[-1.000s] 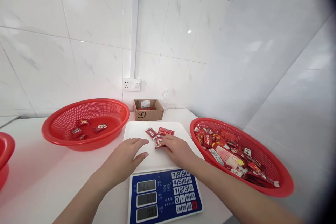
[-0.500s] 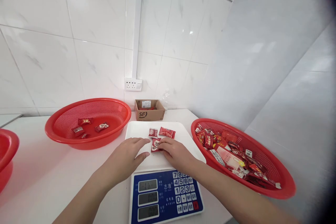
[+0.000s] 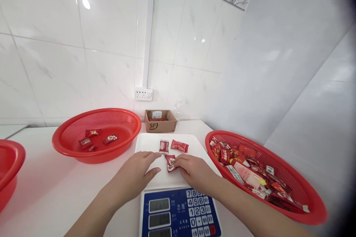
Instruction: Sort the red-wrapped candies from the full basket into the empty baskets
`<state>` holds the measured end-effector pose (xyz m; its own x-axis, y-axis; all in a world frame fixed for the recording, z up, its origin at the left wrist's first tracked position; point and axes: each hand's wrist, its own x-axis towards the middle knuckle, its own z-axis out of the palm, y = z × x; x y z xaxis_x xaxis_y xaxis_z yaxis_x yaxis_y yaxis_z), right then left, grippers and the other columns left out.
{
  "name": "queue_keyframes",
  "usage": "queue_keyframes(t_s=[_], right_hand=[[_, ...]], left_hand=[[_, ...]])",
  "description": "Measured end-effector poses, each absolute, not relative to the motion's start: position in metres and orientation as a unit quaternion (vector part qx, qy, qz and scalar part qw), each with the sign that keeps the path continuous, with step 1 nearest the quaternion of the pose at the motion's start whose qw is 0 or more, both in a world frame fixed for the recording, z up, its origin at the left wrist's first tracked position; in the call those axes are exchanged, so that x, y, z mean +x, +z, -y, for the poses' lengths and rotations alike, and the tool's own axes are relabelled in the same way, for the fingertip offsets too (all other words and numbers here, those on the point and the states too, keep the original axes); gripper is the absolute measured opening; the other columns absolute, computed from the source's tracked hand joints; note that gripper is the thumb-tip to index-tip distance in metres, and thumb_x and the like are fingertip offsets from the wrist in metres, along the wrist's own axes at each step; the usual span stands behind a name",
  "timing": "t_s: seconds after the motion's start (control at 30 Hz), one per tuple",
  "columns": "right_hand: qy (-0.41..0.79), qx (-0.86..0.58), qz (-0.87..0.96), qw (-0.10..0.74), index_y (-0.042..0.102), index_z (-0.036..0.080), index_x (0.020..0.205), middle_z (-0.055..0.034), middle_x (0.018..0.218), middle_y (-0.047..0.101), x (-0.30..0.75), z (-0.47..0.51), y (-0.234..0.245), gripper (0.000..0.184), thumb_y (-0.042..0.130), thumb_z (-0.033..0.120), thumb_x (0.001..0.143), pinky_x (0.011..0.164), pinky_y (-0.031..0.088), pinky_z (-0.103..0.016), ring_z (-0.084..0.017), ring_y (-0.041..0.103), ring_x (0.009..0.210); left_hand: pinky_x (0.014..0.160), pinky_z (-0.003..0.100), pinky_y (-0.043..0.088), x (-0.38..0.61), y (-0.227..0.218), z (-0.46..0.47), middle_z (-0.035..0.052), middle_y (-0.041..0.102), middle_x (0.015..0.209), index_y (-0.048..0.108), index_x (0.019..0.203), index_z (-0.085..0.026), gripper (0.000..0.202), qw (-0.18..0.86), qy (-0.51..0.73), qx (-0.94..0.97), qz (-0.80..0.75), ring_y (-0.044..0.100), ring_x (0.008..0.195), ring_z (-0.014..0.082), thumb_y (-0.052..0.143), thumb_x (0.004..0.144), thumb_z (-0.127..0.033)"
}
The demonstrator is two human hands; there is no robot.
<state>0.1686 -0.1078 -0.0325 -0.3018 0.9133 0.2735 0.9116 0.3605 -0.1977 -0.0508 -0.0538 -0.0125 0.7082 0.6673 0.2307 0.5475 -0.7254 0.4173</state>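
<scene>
Blue, the scale's control panel (image 3: pixel 180 213) lies nearest, with the white weighing pan (image 3: pixel 201 152) beyond it. Over the pan's left edge, the left hand (image 3: pixel 135 174) is spread loosely, thumb and fingers parted with nothing between them. Opposite, the right hand (image 3: pixel 196 170) is the nearer of the two to the front red packet (image 3: pixel 170 163): the packet lies just left of its fingertips, between both hands, its long axis apparently running away from the person with a slight slant. The right fingers are curled and touch the packet's right edge; whether they pinch it or merely rest there, I cannot tell. Just beyond, on the pan, the checker-ended packet (image 3: pixel 164 147) lies roughly lengthwise, and a plain-backed red packet (image 3: pixel 179 146) lies crosswise to its right. Farther off, behind the pan, stands a cardboard box (image 3: pixel 161 127).
</scene>
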Motion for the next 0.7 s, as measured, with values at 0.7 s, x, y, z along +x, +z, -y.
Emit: queue_keyframes(t_s=[0.7], right_hand=[[0.068,-0.566,0.802,0.179,0.064,0.022,0.101,-0.0043,0.105,0.061,0.1629,0.1037,-0.0316,0.023,0.049,0.017,0.085,0.088,0.045,-0.03,-0.018,0.056,0.097]], left_hand=[[0.092,0.038,0.041,-0.0497,-0.0075,0.0572,0.0043,0.059,0.122,0.051,0.123,-0.024,0.036,0.164,0.17,0.911,-0.34,0.052,0.112,0.0237,0.043,0.088,-0.03]])
